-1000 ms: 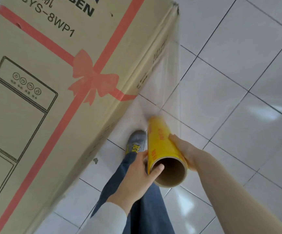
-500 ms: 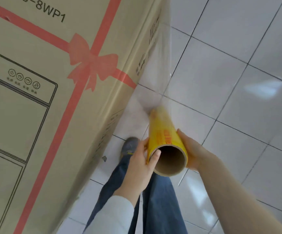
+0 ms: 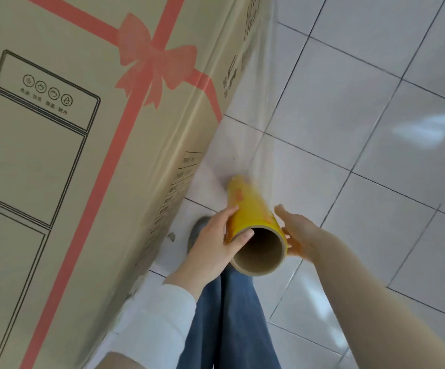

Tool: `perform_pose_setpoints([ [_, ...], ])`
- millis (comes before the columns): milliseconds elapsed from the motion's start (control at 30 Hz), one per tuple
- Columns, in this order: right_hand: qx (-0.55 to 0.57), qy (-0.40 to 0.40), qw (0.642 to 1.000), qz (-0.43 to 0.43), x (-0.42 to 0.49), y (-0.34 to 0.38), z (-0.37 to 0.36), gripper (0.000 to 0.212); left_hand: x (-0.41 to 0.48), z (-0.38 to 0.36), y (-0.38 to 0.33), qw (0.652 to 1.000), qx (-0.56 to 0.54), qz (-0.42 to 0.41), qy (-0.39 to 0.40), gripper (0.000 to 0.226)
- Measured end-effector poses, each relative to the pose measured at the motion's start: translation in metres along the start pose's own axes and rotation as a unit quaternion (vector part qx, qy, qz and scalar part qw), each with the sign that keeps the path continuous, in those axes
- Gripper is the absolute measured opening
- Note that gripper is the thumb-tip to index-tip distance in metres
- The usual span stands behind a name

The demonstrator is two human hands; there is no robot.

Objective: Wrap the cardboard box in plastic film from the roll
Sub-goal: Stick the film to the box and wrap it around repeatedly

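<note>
On my left the box [image 3: 69, 155] stands like a wall, so nothing passes there. Film [image 3: 253, 115] stretches taut from its corner edge down to the roll [image 3: 253, 209], closing the wedge between them. My legs [image 3: 232, 315] and shoe [image 3: 194, 233] crowd the space below. Right of the roll I see open tiled floor [image 3: 376, 155].

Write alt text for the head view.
A person's left hand grips a yellow film roll, right hand rests against its side. Clear plastic film stretches from it to the corner of a large cardboard box on white floor tiles.
</note>
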State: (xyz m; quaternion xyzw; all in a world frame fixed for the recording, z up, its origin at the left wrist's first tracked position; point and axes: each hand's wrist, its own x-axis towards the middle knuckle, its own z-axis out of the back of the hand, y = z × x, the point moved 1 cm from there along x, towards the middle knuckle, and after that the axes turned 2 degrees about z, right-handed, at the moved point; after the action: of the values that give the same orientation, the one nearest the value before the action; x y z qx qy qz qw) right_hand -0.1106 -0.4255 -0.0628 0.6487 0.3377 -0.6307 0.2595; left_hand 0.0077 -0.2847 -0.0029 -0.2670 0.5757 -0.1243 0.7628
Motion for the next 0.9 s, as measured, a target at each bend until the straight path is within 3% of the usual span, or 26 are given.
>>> perform_pose_setpoints([
  [133, 0.139, 0.065, 0.988, -0.013, -0.008, -0.027, -0.014, 0.06, -0.029, -0.016, 0.016, 0.995, -0.08, 0.023, -0.057, 0.051],
  [233, 0.087, 0.03, 0.996, -0.006, -0.002, -0.034, -0.03, 0.064, -0.045, -0.019, 0.03, 0.994, -0.071, 0.069, -0.046, 0.04],
  [300, 0.037, 0.01, 0.999, -0.009, 0.0, -0.037, -0.039, 0.065, -0.048, -0.011, 0.034, 0.997, -0.025, 0.07, -0.036, 0.05],
  [400, 0.014, 0.018, 0.999, -0.043, 0.003, -0.045, -0.05, 0.06, -0.044, 0.001, 0.037, 0.998, 0.021, 0.053, 0.022, 0.086],
  [500, 0.021, 0.03, 0.999, -0.023, 0.001, -0.046, -0.057, 0.057, -0.037, 0.01, 0.034, 0.992, 0.091, 0.001, 0.091, 0.079],
  [600, 0.022, 0.009, 1.0, -0.015, 0.001, -0.057, -0.052, 0.057, -0.042, 0.013, 0.049, 0.994, 0.103, -0.005, 0.043, 0.068],
  [800, 0.151, 0.054, 0.987, -0.007, 0.003, -0.096, -0.074, 0.06, -0.09, -0.01, 0.09, 0.995, -0.063, 0.053, -0.05, 0.054],
  [900, 0.087, 0.016, 0.996, 0.009, 0.007, -0.1, -0.087, 0.065, -0.098, -0.006, 0.095, 0.996, 0.052, 0.056, -0.046, 0.06],
])
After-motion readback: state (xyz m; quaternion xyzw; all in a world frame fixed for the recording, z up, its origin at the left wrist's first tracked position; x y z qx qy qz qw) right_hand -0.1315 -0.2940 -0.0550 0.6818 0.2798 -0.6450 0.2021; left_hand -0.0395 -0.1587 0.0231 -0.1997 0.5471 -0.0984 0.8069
